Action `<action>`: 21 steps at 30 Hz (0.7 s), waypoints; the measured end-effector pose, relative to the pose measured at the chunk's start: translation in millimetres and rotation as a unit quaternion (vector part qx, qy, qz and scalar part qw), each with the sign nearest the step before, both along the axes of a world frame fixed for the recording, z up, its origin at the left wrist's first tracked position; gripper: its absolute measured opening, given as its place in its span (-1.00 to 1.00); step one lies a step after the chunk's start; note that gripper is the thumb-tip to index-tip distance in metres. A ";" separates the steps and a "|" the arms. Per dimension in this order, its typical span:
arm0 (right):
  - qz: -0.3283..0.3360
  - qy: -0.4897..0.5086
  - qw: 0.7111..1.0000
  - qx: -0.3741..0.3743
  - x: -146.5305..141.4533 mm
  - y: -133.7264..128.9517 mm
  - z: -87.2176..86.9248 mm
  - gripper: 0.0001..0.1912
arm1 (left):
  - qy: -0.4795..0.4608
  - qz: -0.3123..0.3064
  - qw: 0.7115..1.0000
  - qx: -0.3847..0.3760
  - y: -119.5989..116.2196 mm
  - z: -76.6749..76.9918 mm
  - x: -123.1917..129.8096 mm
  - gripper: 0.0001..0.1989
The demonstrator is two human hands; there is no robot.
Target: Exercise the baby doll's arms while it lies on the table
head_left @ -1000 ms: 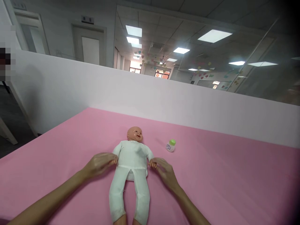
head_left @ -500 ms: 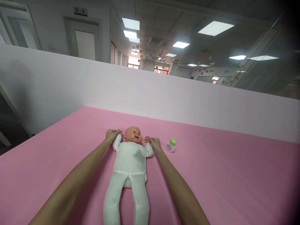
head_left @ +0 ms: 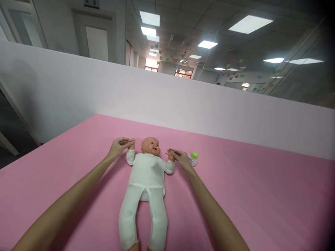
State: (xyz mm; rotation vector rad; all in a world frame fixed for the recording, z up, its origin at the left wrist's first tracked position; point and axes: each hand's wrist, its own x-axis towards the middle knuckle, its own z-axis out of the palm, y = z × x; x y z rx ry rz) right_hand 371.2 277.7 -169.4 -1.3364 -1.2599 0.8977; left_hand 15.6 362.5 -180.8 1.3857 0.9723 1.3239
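A baby doll (head_left: 147,170) in a white top and white trousers lies on its back, head away from me. Both its arms are bent up beside its head. My left hand (head_left: 119,146) pinches the doll's hand on the left side, fingers closed. On the other side, my right hand (head_left: 182,158) grips the doll's other hand between thumb and fingers. Just beyond my right hand stands a small clear jar with a green lid (head_left: 194,156), partly hidden by that hand.
The doll rests on a pink padded surface (head_left: 235,195). A low white wall (head_left: 167,101) borders its far side. Past the wall are a door (head_left: 97,43), ceiling lights and hanging heart decorations.
Both my hands have moved outward, spreading the doll's hands further from its head. My right hand now covers part of the jar. The view has tilted slightly downward.
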 end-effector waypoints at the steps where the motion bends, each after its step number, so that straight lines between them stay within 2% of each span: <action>1: 0.017 -0.018 1.000 0.009 0.3 -13.2 6.7 -0.42 | 0.014 -0.005 1.000 0.022 -10.5 2.7 -8.3 -0.42; 4: 0.037 -0.061 0.997 0.008 -3.3 -52.7 17.9 -0.51 | 0.069 -0.053 0.994 0.071 -40.9 4.8 -30.2 -0.51; 6: 0.048 -0.072 0.996 0.009 -7.2 -77.0 16.4 -0.56 | 0.113 -0.107 0.982 0.105 -59.3 2.6 -40.6 -0.60; 12: 0.133 -0.177 0.974 0.039 -16.8 -132.7 -11.7 -0.70 | 0.223 -0.234 0.925 0.201 -103.6 -17.2 -51.1 -0.76; 15: 0.166 -0.227 0.956 0.086 -20.9 -146.6 -23.5 -0.71 | 0.288 -0.235 0.886 0.279 -115.4 -31.0 -50.9 -0.79; 17: 0.166 -0.253 0.947 0.111 -21.8 -149.7 -28.4 -0.70 | 0.304 -0.224 0.871 0.314 -118.2 -36.2 -51.2 -0.78; 19: 0.159 -0.264 0.944 0.121 -20.8 -147.8 -31.0 -0.70 | 0.302 -0.224 0.871 0.317 -117.5 -36.3 -51.6 -0.78; 21: 0.137 -0.257 0.949 0.120 -18.9 -140.4 -31.4 -0.70 | 0.283 -0.227 0.887 0.287 -113.9 -32.3 -50.3 -0.80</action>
